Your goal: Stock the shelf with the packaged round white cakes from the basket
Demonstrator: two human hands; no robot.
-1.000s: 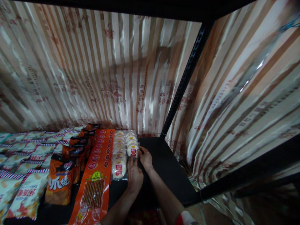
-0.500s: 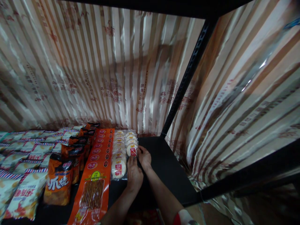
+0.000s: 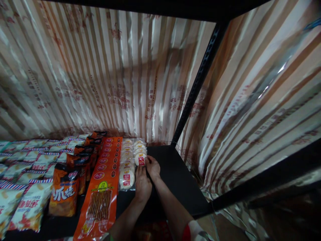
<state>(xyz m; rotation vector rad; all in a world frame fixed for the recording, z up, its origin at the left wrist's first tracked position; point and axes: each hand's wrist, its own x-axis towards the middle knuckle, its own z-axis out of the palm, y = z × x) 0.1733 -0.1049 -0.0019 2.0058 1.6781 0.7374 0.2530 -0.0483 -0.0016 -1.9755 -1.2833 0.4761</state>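
Observation:
Two columns of overlapping clear packets of round white rice crackers lie on the black shelf. At the near end of the right column is a rice cracker packet [image 3: 140, 159] with a red label. My left hand [image 3: 143, 185] is at its near edge, fingers together and pointing away from me, closed on that edge; the thumb is hidden. My right hand [image 3: 153, 167] pinches the packet's right edge with curled fingers. Just left of my left hand, the front packet of the left column [image 3: 126, 179] lies flat, apart from my fingers.
Orange packs of brown sticks [image 3: 100, 204] overlap in a row to the left. Beyond them stand orange-and-black snack bags [image 3: 64, 194] and white snack bags [image 3: 32, 206]. A black shelf post [image 3: 193, 90] rises at the back right corner, before striped sheeting [image 3: 130, 67].
The view has shifted slightly. Both hands stay at the same rice cracker packet, which looks drawn a little closer in line with its column.

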